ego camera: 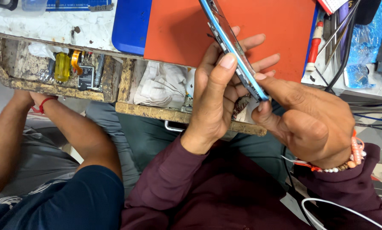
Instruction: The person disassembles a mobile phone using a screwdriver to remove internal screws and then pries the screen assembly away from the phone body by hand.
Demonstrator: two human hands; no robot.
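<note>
Over an orange mat (259, 30), my left hand (216, 98) grips a blue phone (235, 51) edge-on; my right hand (310, 123) pinches its lower corner.

Left hand (214, 91) and right hand (304, 117) grip a blue-edged phone (233, 47) edge-on above an orange mat (178, 30)

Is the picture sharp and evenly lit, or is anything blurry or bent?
Head view: even, soft light, no hard shadows; left hand and right hand on the blue phone look sharp; the bench edge bows slightly, a wide-lens effect; faint glare on the phone's rim.
</note>
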